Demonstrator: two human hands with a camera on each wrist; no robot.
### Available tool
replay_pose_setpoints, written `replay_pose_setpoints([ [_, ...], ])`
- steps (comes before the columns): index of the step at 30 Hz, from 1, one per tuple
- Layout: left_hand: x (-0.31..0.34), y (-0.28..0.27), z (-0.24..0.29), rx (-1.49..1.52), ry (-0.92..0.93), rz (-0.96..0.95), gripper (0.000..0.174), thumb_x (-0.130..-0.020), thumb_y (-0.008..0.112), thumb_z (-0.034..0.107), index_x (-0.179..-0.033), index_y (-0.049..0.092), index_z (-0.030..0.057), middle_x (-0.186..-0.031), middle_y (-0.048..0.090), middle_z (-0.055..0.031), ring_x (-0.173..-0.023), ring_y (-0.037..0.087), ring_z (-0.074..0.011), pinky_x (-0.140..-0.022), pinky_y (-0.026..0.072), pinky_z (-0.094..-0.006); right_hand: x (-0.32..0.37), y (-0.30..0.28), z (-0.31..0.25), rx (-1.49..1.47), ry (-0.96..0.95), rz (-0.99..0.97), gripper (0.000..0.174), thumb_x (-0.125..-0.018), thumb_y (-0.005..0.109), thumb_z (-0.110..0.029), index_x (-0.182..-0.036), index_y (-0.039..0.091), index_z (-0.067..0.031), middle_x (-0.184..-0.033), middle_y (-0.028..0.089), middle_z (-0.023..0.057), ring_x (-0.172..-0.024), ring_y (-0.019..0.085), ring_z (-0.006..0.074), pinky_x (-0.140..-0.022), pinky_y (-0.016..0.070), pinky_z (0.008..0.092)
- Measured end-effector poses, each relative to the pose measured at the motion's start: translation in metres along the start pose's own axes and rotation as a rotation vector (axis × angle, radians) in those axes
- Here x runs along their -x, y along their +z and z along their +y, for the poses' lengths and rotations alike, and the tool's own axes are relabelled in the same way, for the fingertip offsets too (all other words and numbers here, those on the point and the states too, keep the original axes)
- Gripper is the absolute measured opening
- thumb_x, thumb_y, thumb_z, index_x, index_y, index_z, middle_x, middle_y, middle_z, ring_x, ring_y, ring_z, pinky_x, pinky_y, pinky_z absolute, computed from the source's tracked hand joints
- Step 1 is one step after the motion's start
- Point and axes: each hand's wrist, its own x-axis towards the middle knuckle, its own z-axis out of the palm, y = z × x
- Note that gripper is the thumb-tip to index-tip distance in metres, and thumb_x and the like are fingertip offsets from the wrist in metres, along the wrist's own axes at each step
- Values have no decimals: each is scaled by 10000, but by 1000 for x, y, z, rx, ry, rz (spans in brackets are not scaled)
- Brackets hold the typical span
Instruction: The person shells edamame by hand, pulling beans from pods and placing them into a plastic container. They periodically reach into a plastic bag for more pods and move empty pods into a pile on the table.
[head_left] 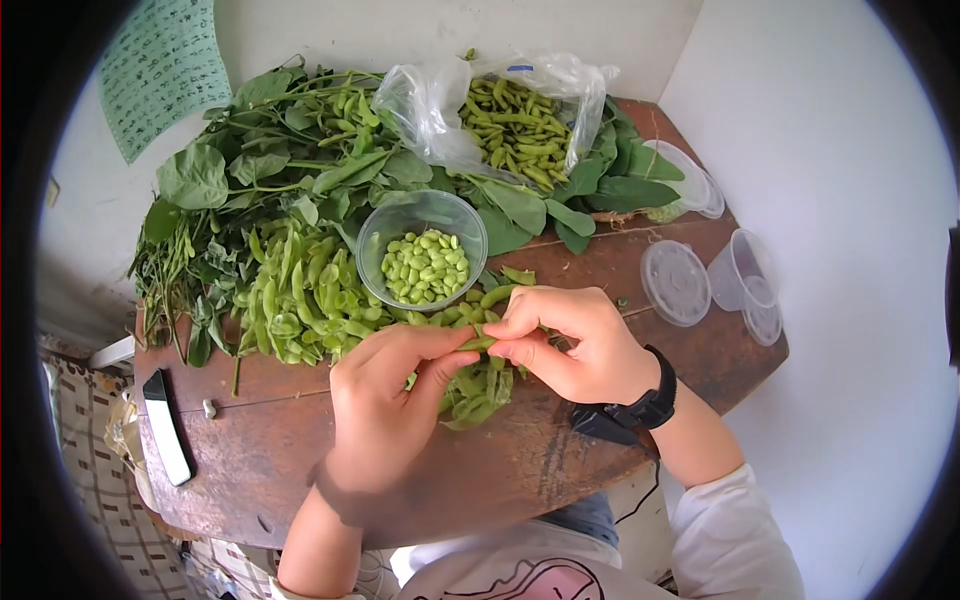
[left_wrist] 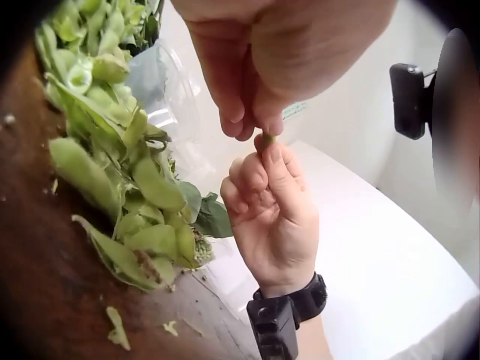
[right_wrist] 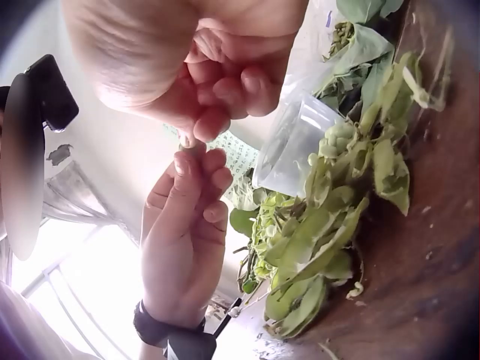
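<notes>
Between my two hands is a green soybean pod (head_left: 476, 344), held over a heap of pods. My left hand (head_left: 385, 395) pinches one end of it with thumb and fingers, and my right hand (head_left: 580, 345) pinches the other. In both wrist views the fingertips almost meet around the pod, covering most of it. Just beyond the hands stands a clear plastic bowl (head_left: 385, 222) partly filled with shelled green beans (head_left: 425, 268). Opened, flattened pods (left_wrist: 154, 244) lie beneath the hands, and a larger pile of pods (head_left: 300, 290) spreads left of the bowl.
Leafy bean stalks (head_left: 255, 165) cover the back of the wooden table (head_left: 270, 470). A clear plastic bag (head_left: 425, 110) holds more pods behind the bowl. Plastic lids (head_left: 675, 283) and a plastic cup (head_left: 728, 275) stand at the right. A phone (head_left: 168, 425) lies near the left edge.
</notes>
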Motion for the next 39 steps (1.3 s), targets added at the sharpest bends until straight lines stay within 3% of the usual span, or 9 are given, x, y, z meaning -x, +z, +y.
replay_pose_setpoints([
  [4,-3,0,-3,-160,225,-13,137,-760,774,-6,-876,705,16,-822,716,-96,-700,670,-257,-613,530,-334,-2,4,6,61,-123,35,122,-836,716,38,-824,599,8,-768,629,108,-669,619,206,-596,476,308],
  [7,-2,2,-8,-173,275,-2,171,-739,767,-20,-885,689,19,-805,699,-96,-675,649,-262,-595,521,-347,-3,6,11,118,-192,52,158,-801,734,60,-794,589,-4,-713,592,103,-620,583,237,-564,453,324],
  [24,-4,4,-9,-241,349,-105,210,-736,746,-59,-918,664,7,-778,662,-93,-680,626,-267,-586,504,-363,-1,7,12,248,-287,13,179,-805,705,63,-799,540,-6,-697,535,125,-638,543,316,-580,435,408],
  [30,-4,11,-9,-283,317,-85,198,-709,767,-72,-867,668,-7,-761,656,-106,-659,619,-282,-591,487,-353,1,6,17,325,-294,6,173,-801,716,25,-805,547,-9,-720,555,124,-671,566,323,-596,455,410],
  [35,-3,10,-15,-334,345,-100,215,-725,753,-79,-904,661,-5,-778,652,-114,-684,619,-298,-604,492,-367,1,10,22,342,-283,16,164,-801,720,17,-819,559,-9,-725,556,125,-710,579,323,-616,470,410],
  [39,-3,9,-12,-401,404,-135,223,-743,737,-69,-944,652,-22,-798,650,-107,-700,606,-282,-607,498,-384,5,10,20,523,-314,-13,170,-806,725,3,-824,556,-4,-737,557,124,-717,574,313,-619,479,404],
])
